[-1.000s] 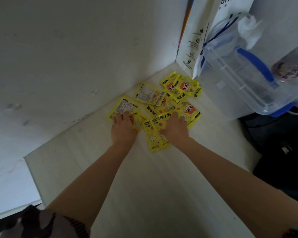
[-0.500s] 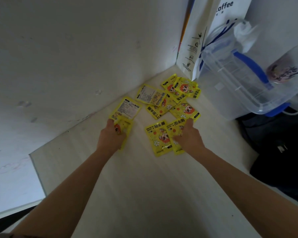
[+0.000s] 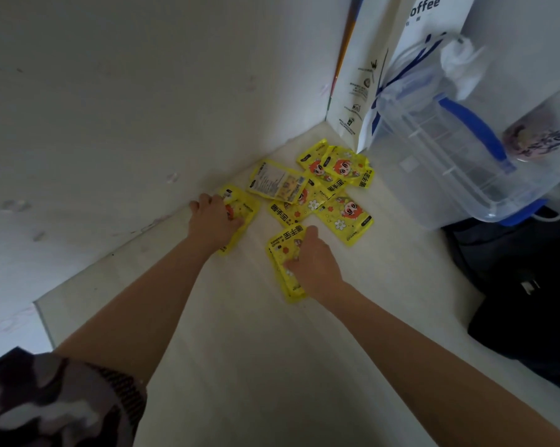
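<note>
Several yellow snack packets with a red-haired cartoon figure lie in the corner of a pale table [image 3: 239,350]. My left hand [image 3: 212,221] lies over a small stack of packets [image 3: 244,211] by the wall, fingers curled over its far edge and thumb across the top. My right hand [image 3: 315,267] pinches a second stack of packets [image 3: 283,250] nearer to me, thumb on its face. Beyond both hands lie loose packets: one back-side up [image 3: 277,182], one face up [image 3: 346,217], and a few overlapping [image 3: 346,169] by the corner.
A white wall runs along the table's left side. A white paper bag [image 3: 369,91] stands in the far corner. A clear plastic bin with a blue handle [image 3: 433,162] sits at the right, a dark bag [image 3: 514,269] below it. Bare table stretches toward me.
My left hand carried its packet up onto the one by the wall. My right hand slid its two packets together into one stack and drew them slightly toward me.
</note>
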Demonstrator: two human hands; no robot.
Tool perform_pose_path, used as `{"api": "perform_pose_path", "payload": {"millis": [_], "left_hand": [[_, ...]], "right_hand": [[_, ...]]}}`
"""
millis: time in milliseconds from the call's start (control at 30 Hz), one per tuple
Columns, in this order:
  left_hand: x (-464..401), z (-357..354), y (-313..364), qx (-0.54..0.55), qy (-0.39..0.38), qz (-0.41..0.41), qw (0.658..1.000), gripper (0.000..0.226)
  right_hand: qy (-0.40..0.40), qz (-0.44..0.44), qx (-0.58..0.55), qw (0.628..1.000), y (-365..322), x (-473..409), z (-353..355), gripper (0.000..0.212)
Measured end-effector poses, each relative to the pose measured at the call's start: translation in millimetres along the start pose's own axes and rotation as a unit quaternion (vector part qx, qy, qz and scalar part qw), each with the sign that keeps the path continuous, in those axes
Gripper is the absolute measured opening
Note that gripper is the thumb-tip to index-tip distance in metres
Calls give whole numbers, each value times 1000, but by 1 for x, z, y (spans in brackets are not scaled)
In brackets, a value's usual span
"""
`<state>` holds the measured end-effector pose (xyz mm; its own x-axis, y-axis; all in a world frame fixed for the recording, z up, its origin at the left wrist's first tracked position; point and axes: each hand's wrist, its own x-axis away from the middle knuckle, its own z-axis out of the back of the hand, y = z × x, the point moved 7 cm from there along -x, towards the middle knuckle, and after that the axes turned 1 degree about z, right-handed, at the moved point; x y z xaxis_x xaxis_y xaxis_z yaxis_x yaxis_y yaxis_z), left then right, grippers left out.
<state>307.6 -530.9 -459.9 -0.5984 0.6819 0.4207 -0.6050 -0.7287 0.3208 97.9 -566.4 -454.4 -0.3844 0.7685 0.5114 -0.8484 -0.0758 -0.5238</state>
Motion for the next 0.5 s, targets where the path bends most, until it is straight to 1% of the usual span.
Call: {"api": "perform_pose_path", "payload": {"millis": [100, 200, 333, 433, 500], "left_hand": [[-2, -2, 1, -49, 10, 10, 999, 62], [-4, -7, -1, -51, 3, 10, 999, 60], [-3, -6, 0, -64, 23, 7, 998, 59], [1, -5, 0, -85, 41, 5, 996, 58], [4, -4, -3, -79, 60, 1, 995, 51]], "right_hand": [[13, 11, 46, 999, 1, 2, -3, 49], [22, 19, 106, 994, 3, 2, -5, 52], [53, 3, 178, 983, 6, 4, -2, 60], [54, -26, 172, 983, 7, 5, -3, 65], [46, -49, 156, 985, 8, 6, -5, 68]]}}
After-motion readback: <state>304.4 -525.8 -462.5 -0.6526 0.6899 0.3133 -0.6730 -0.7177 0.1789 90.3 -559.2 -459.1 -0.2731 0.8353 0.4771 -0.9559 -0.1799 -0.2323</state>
